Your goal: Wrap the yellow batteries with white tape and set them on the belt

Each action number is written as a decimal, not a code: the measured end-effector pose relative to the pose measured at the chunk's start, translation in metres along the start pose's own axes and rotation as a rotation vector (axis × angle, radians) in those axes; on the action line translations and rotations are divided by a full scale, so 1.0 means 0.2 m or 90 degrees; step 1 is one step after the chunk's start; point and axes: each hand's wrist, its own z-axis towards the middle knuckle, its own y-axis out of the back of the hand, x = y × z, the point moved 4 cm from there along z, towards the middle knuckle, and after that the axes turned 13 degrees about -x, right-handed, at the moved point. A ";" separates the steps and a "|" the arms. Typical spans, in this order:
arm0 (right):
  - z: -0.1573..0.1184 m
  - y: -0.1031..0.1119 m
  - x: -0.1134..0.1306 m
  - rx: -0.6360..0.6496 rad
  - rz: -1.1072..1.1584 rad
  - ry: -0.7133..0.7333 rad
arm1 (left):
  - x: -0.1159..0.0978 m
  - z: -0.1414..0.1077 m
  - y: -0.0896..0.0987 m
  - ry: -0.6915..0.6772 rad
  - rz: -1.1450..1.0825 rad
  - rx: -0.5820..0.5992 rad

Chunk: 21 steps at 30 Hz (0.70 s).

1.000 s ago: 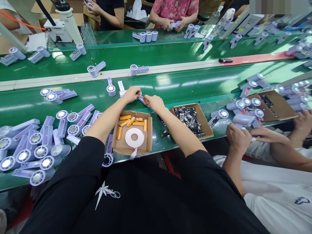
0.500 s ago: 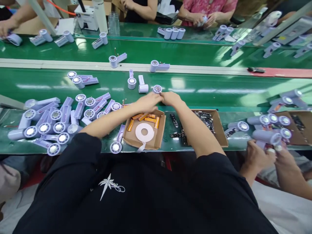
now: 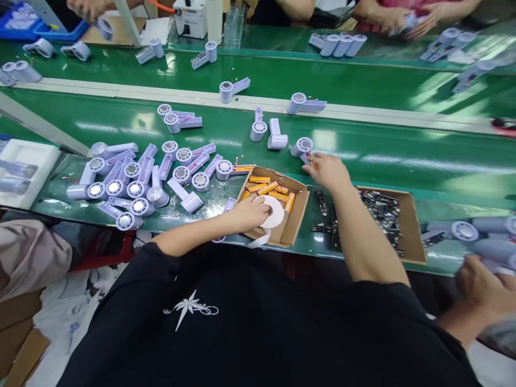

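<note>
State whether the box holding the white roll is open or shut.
Open: no lid covers the box, and the white roll and orange cylinders show inside.

2 open brown cardboard boxes (image 3: 299, 217). In 1 of them, 1 flat white tape roll (image 3: 275, 213) and, as near as the overlap lets me count, 7 orange cylindrical cells (image 3: 289, 202). 3 loose black circuit boards (image 3: 321, 202). 2 lilac plastic handle-and-barrel housings (image 3: 226, 92) on the long pale strip (image 3: 161, 94), 5 on the near green belt (image 3: 363, 134). 1 white rectangular tray (image 3: 47, 167).
</note>
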 end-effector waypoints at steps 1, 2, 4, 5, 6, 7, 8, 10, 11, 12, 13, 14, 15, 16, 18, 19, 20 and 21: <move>-0.07 0.08 0.06 -0.046 0.069 0.013 | 0.00 -0.03 0.07 0.002 0.001 -0.052; -0.16 0.15 0.13 -0.081 0.149 0.011 | 0.01 -0.07 0.13 0.014 -0.001 -0.111; -0.39 0.24 0.29 -0.040 0.325 -0.043 | 0.04 -0.17 0.26 0.055 -0.017 -0.221; -0.51 0.25 0.39 0.059 0.409 -0.057 | 0.05 -0.22 0.30 0.077 -0.029 -0.263; -0.63 0.25 0.50 0.162 0.468 -0.056 | 0.06 -0.26 0.33 0.099 -0.041 -0.296; -0.74 0.24 0.61 0.245 0.503 -0.049 | 0.08 -0.29 0.35 0.115 -0.054 -0.319; -0.83 0.23 0.70 0.314 0.532 -0.035 | 0.09 -0.32 0.35 0.124 -0.064 -0.335; -0.96 0.21 0.84 0.415 0.585 0.022 | 0.11 -0.37 0.35 0.139 -0.075 -0.365; -0.99 0.21 0.89 0.459 0.609 0.064 | 0.13 -0.40 0.35 0.147 -0.077 -0.383; -1.02 0.20 0.91 0.502 0.616 0.109 | 0.15 -0.43 0.35 0.159 -0.078 -0.402; -1.03 0.19 0.92 0.540 0.595 0.152 | 0.17 -0.46 0.36 0.178 -0.077 -0.421; -1.02 0.18 0.90 0.574 0.549 0.189 | 0.20 -0.49 0.37 0.204 -0.077 -0.436; -1.00 0.17 0.88 0.595 0.489 0.216 | 0.23 -0.53 0.38 0.240 -0.078 -0.448; -0.96 0.16 0.85 0.591 0.424 0.235 | 0.25 -0.56 0.39 0.285 -0.080 -0.456; -0.82 0.13 0.78 0.488 0.301 0.247 | 0.29 -0.62 0.41 0.376 -0.083 -0.471; -0.74 0.11 0.74 0.400 0.232 0.243 | 0.30 -0.63 0.42 0.405 -0.083 -0.474; -0.66 0.09 0.71 0.306 0.155 0.232 | 0.30 -0.64 0.42 0.414 -0.081 -0.475; -0.59 0.06 0.68 0.225 0.073 0.222 | 0.29 -0.64 0.43 0.401 -0.078 -0.473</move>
